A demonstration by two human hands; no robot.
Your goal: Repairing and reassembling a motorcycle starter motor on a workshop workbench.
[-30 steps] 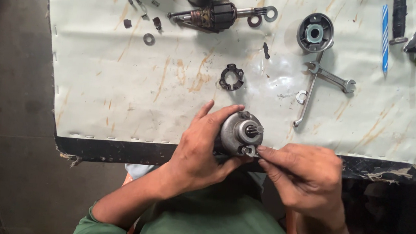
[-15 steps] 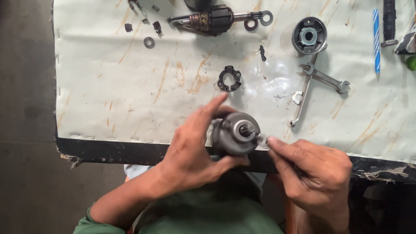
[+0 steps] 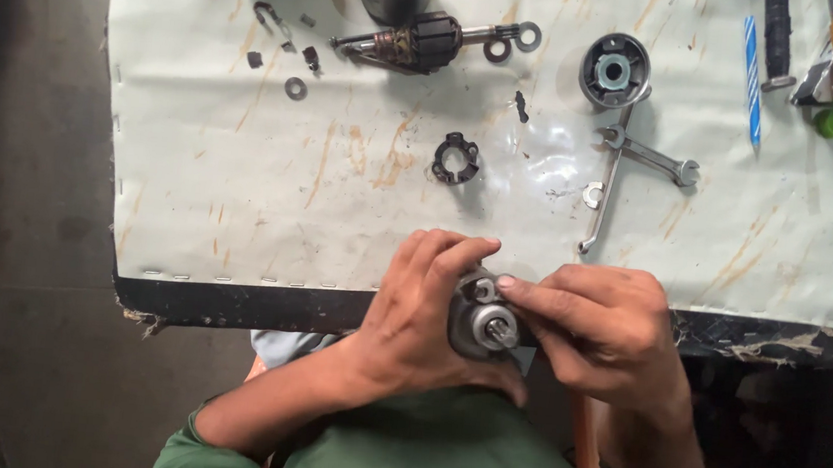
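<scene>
Since the earlier frame, the small motor [image 3: 482, 322] is being gripped lower by the left hand [image 3: 425, 310] while the right hand [image 3: 601, 325] is pinching a washer [image 3: 485, 290] onto it, with loose parts [image 3: 455, 158] lying unfitted beyond.

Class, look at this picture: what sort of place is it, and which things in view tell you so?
Probably a small repair workshop. A stained bench cover carries spanners, a wound motor armature and loose washers, while both hands hold a small grey motor housing.
</scene>
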